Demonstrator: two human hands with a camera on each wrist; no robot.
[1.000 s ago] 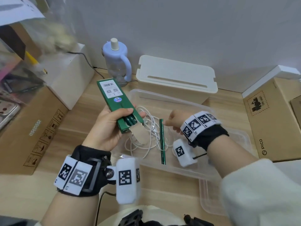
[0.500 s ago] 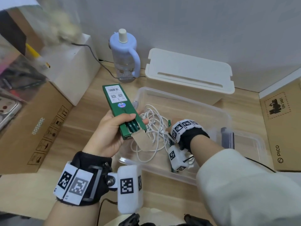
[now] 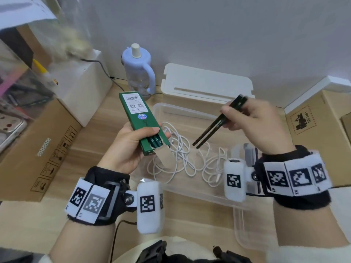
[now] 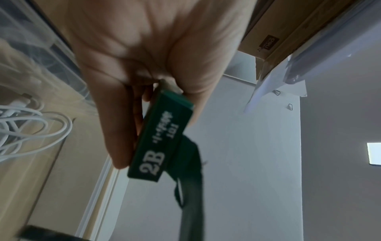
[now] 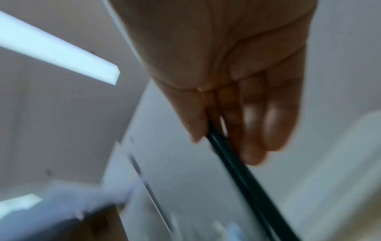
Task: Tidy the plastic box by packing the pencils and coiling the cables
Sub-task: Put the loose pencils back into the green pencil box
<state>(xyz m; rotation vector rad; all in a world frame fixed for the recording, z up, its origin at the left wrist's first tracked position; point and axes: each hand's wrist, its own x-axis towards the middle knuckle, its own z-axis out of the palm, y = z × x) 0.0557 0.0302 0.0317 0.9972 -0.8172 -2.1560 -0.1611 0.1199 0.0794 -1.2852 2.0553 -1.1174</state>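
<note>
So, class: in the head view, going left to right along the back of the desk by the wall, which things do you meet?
White box with the grey cable → lilac bottle → white lidded box → cardboard box with the printed stamp.

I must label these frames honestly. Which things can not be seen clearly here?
- Pencils in right hand: count uncertain; right wrist view blurred.
- Pencil box contents: only a few ends show; the left hand covers them.
- Cables: plug types too small, head view.
</note>
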